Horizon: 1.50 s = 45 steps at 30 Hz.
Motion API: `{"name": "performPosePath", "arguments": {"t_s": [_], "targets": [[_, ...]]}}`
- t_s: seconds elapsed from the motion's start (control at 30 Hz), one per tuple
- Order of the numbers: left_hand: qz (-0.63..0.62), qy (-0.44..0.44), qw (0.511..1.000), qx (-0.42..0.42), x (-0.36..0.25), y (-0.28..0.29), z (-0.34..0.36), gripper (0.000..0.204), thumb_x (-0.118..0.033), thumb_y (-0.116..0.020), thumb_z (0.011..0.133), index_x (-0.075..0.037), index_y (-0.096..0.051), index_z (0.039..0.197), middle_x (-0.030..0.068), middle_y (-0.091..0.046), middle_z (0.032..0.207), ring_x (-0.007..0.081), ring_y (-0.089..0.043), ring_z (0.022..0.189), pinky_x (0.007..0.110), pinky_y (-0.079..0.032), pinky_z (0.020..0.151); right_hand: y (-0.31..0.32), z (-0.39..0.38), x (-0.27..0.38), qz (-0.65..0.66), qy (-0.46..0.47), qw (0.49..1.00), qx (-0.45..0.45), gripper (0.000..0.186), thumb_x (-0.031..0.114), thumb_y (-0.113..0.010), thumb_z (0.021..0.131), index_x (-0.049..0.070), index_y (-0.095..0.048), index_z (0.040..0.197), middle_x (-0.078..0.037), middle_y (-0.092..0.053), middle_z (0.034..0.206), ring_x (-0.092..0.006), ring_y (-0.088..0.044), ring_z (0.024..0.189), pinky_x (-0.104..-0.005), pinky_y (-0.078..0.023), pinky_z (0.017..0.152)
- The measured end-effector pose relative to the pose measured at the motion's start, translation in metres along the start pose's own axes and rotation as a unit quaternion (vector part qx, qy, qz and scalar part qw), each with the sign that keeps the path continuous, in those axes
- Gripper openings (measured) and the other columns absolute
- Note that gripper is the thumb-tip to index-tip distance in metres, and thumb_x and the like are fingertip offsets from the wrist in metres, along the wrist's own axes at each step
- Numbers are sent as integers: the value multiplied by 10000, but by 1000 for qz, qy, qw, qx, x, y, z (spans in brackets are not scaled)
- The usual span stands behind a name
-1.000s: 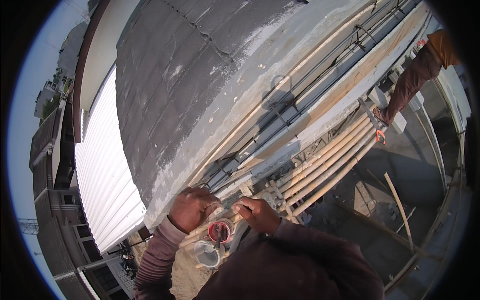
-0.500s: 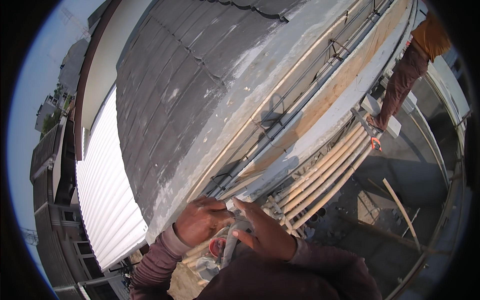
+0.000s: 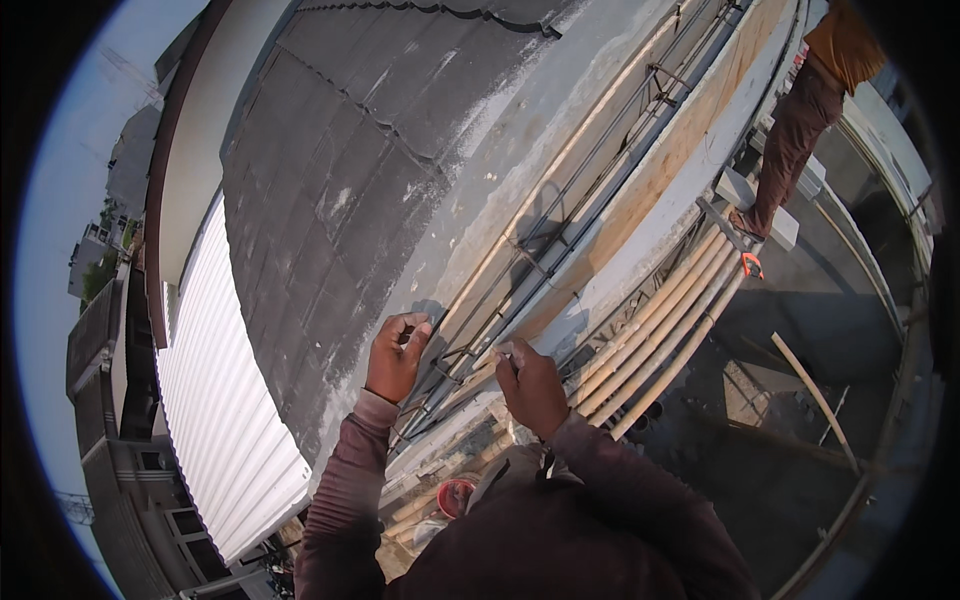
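My left hand (image 3: 398,357) is raised at the roof-side edge of a long formwork trough, its fingers curled and thumb close to the fingertips. Across the trough, my right hand (image 3: 534,388) has its thumb and fingers drawn together by the outer board. Anything thin in either hand is too small to make out. Between and beyond my hands, a steel rebar cage (image 3: 530,262) with stirrups runs along the trough. A wooden board (image 3: 640,215) forms its outer side.
Dark roof tiles (image 3: 350,180) slope up at the left, above white corrugated sheeting (image 3: 235,400). Bamboo poles (image 3: 665,320) form a scaffold at the right, over a drop. A co-worker's leg (image 3: 790,150) stands there near an orange-handled saw (image 3: 751,265). A red bucket (image 3: 455,497) sits below me.
Both hands have moved up and forward from close to my body to over the trough, and they are farther apart. The view has shifted slightly.
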State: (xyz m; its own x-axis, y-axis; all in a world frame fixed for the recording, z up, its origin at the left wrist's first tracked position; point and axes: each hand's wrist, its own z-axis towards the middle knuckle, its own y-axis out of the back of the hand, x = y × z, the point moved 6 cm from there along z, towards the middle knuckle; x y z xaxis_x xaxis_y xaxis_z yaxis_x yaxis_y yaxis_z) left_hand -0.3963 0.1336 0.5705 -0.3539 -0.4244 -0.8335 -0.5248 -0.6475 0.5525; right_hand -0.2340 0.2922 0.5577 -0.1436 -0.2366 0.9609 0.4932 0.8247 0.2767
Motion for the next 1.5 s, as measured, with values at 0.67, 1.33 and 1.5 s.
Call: {"name": "performPosePath", "arguments": {"t_s": [0.67, 1.33, 1.5], "targets": [[-97, 10, 987, 128, 59, -22, 33, 352, -285, -519, 1051, 31, -672, 1070, -15, -447, 667, 86, -405, 650, 297, -389, 614, -57, 23, -22, -199, -27, 978, -52, 280, 140, -544, 937, -19, -649, 1142, -182, -688, 709, -393, -682, 712, -472, -544, 748], [-19, -52, 981, 184, 47, -12, 54, 226, -89, -619, 949, -8, -723, 1132, 171, -750, 1027, 191, -706, 937, 320, -532, 865, -70, 49, -12, -209, -84, 974, 9, 222, 69, -513, 904, -68, -674, 973, -233, -680, 699, -361, -715, 699, -439, -571, 705], [-45, -84, 982, 164, 56, -17, 55, 225, -96, -642, 930, -12, -728, 1120, 191, -737, 1043, 255, -714, 945, 336, -539, 864, -81, 60, -5, -297, -18, 954, 20, 142, 46, -553, 863, -45, -657, 894, -284, -665, 771, -460, -675, 814, -510, -550, 750]]}}
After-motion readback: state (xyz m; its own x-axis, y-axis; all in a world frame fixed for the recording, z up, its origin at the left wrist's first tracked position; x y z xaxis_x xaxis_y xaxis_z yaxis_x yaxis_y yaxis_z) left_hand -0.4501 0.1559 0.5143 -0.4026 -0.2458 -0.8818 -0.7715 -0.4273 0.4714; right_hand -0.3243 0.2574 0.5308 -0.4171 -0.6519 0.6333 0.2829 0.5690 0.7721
